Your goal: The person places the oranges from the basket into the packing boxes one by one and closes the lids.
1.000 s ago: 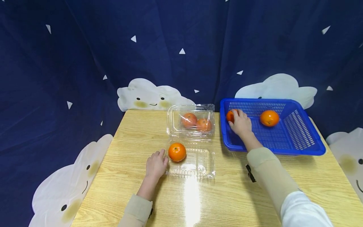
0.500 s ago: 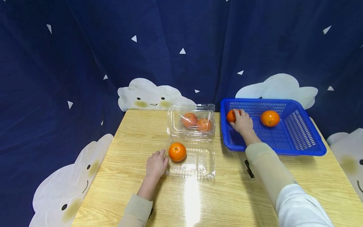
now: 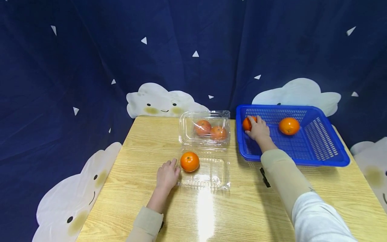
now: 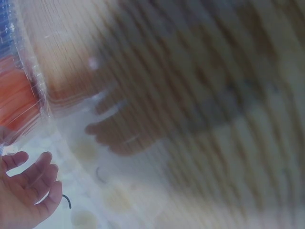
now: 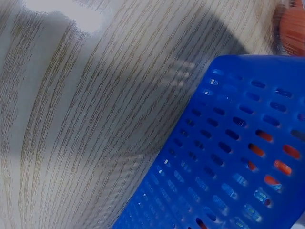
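My right hand [image 3: 259, 130] reaches into the blue plastic basket [image 3: 314, 158] and grips an orange [image 3: 246, 124] at its left end, fingers over the top. Another orange [image 3: 289, 126] lies apart in the basket. In the right wrist view the basket's slotted wall [image 5: 228, 129] hides that hand, with bits of orange showing through the slots. My left hand [image 3: 167, 174] rests beside the left edge of a clear plastic clamshell box [image 3: 211, 168], fingers loosely bent and holding nothing. Near its fingertips, an orange [image 3: 189, 161] sits in the box's front half.
Two more oranges [image 3: 203, 127] show through the clear domed plastic [image 3: 187, 129] behind, left of the basket. All stand on a wooden table [image 3: 145, 141]. A dark blue curtain [image 3: 181, 67] with cloud shapes closes off the back and left side.
My right forearm has shifted slightly left, while the right hand keeps at the orange in the basket. The left hand stays in place.
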`<state>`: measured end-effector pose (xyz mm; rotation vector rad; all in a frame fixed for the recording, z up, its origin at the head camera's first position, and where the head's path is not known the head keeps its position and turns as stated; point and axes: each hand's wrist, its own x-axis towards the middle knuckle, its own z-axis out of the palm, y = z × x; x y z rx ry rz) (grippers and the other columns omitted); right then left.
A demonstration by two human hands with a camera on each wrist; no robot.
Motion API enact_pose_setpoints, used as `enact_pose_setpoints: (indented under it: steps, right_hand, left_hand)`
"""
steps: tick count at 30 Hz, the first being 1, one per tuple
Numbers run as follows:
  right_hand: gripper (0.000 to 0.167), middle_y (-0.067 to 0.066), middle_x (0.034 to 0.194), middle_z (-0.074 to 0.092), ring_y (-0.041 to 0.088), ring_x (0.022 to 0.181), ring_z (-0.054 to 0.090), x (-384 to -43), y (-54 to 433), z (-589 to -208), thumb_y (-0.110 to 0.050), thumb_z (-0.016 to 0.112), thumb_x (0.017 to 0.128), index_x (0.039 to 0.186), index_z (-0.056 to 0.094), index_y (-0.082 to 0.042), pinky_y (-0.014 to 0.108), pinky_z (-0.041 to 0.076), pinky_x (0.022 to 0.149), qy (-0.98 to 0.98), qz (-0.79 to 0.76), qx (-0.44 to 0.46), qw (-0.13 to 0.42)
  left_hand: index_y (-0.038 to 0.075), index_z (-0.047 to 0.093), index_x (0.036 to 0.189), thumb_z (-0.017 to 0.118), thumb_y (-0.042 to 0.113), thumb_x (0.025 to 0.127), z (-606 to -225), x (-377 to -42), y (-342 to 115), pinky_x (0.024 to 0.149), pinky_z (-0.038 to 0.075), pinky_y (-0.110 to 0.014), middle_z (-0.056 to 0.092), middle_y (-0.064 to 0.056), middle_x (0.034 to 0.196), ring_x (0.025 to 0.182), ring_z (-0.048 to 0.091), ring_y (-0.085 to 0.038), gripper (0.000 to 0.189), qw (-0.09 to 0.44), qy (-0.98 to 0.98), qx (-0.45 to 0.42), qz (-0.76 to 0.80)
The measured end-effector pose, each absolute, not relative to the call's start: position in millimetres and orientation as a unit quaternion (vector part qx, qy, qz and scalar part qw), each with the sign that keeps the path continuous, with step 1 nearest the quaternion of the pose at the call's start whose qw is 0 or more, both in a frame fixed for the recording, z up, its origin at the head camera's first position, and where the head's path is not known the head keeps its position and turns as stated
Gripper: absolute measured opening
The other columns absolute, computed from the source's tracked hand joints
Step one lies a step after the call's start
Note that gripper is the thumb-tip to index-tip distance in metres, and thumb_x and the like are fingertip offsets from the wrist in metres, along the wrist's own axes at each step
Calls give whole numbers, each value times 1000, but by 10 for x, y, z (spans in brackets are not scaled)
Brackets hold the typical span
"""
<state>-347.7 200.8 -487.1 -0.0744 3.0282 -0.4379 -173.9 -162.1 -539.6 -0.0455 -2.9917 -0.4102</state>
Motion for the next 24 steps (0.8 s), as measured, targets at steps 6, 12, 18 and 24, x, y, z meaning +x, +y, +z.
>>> enact_pose_setpoints:
  steps: [6, 12, 18, 24]
  right_hand:
    - [71, 30, 143, 10, 52, 125, 21, -3495, 2014, -4872, -22, 62, 84, 142, 23, -13, 63, 27, 96, 989, -138, -24, 55]
    - [74, 30, 145, 5, 53, 127, 17, -3505, 2018, -4873, -20, 63, 83, 144, 21, -13, 64, 26, 96, 987, -138, -37, 73]
    - [74, 30, 145, 3, 54, 126, 17, -3502, 2003, -4900, -16, 64, 82, 143, 22, -11, 64, 28, 95, 985, -149, -34, 78]
    - [70, 32, 141, 10, 56, 120, 24, -3505, 1983, -4930, -13, 67, 79, 138, 28, -11, 65, 34, 87, 985, -159, -35, 57]
  left_hand:
    - [8, 54, 115, 50, 24, 86, -5399, -1740, -1616, 68, 47, -42, 61, -15, 96, 82, 57, -30, 34, 70, -988, -21, -133]
    - [8, 54, 114, 50, 24, 86, -5412, -1743, -1618, 67, 46, -41, 61, -15, 94, 81, 57, -30, 33, 73, -988, -22, -134]
    - [8, 54, 114, 50, 23, 85, -5422, -1746, -1615, 67, 46, -41, 61, -14, 93, 81, 57, -30, 32, 73, -988, -21, -136]
    - [8, 54, 115, 51, 24, 86, -5422, -1755, -1614, 68, 46, -42, 61, -15, 95, 82, 57, -30, 33, 70, -988, -18, -137]
